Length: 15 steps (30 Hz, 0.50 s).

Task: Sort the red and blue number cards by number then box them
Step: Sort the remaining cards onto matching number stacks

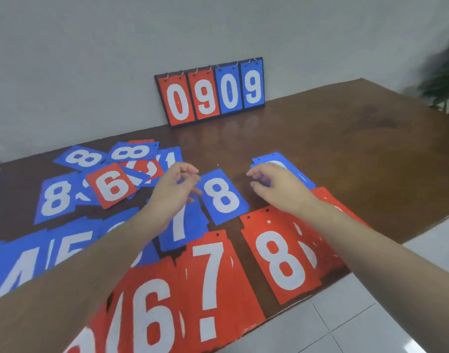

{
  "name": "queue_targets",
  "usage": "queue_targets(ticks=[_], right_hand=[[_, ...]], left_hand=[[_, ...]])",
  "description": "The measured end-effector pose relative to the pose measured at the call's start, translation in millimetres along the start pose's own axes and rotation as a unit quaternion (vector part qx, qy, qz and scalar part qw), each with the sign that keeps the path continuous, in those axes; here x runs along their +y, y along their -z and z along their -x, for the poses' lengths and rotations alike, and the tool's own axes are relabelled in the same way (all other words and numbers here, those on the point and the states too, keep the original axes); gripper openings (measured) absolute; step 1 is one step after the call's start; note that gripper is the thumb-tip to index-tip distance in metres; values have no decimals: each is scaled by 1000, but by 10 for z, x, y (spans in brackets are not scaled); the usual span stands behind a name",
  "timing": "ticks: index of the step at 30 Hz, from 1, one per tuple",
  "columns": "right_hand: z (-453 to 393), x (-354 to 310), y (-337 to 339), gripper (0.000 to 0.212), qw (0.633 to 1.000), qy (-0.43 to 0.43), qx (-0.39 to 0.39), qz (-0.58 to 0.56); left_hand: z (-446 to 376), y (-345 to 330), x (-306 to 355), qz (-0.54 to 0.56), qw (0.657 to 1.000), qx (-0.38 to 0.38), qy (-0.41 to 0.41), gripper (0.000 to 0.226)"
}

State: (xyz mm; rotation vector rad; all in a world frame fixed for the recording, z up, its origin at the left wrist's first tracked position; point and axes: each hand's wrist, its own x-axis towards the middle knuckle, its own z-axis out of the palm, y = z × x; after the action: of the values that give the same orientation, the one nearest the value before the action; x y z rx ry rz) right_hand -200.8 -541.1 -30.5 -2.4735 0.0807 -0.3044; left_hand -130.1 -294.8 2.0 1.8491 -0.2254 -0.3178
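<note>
A blue 8 card (pixel 222 197) lies flat between my two hands on the brown table (pixel 332 149). My left hand (pixel 175 187) hovers at its left edge with loosely curled fingers, holding nothing. My right hand (pixel 276 187) hovers to its right, above a blue card (pixel 282 161) whose number is hidden. Nearer me lie a blue 7 (pixel 180 225), a red 8 (pixel 279 256), a red 7 (pixel 213 276), a red 6 (pixel 147 317) and blue 4 and 5 cards (pixel 40 256). An unsorted heap at the left holds a red 6 (pixel 111 186) and several blue 8s (pixel 83 157).
A flip scoreboard (pixel 213 93) reading 0909 leans against the wall at the table's back. The table's right edge (pixel 421 225) drops to a tiled floor (pixel 358 314). A dark plant (pixel 444 82) stands at the far right.
</note>
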Motion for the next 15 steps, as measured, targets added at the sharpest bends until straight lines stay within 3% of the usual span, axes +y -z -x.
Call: queue_targets(ticks=[10,13,15], right_hand=[[-813,-953,-967,25,994,75,-75,-4],[-1060,-1187,-1193,29,992,79,-93,21],[-1215,-1303,-1296,33,990,87,-101,34]], left_hand=[[-268,1448,-461,-48,991,121,17,4],[-397,1801,-626,-115,984,136,16,6],[-491,1943,-730,-197,975,108,5,25]])
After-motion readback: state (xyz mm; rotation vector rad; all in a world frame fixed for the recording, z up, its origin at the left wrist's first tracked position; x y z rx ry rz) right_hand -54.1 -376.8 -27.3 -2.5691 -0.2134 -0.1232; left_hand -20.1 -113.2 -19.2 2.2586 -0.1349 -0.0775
